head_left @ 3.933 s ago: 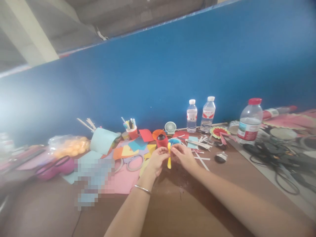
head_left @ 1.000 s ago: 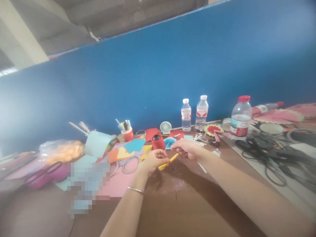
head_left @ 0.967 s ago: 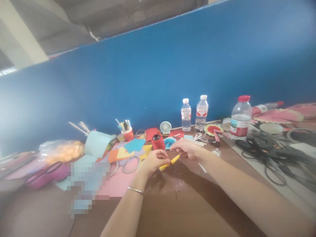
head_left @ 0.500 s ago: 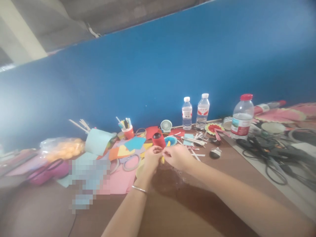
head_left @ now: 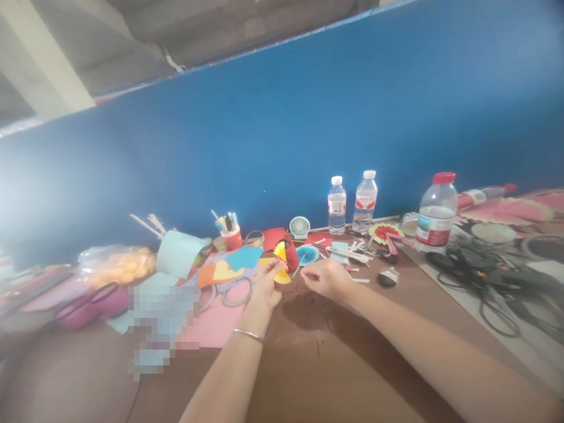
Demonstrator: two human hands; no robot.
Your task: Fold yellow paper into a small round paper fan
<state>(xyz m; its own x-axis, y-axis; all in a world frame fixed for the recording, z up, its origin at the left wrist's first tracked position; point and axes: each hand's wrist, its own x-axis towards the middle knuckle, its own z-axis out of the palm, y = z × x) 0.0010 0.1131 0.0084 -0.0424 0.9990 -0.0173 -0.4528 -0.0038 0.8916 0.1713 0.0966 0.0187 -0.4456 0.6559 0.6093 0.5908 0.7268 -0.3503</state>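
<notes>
Okay, so the yellow paper (head_left: 282,277) sits just below frame centre, pinched in the left hand (head_left: 266,282) — long axis roughly up-down. Right hand (head_left: 326,279) is apart, off to its right, fingers curled — can't tell if that grip holds anything.

Background mostly taken up by a blue panel (head_left: 282,129), top edge tilted up to the right. Above panel: dark grey structure (head_left: 247,29), blurred, crossed by a pale beam (head_left: 55,59) over panel's left part. Panel's left end washed out by glare. Brown tabletop (head_left: 317,382) placed before panel.
</notes>
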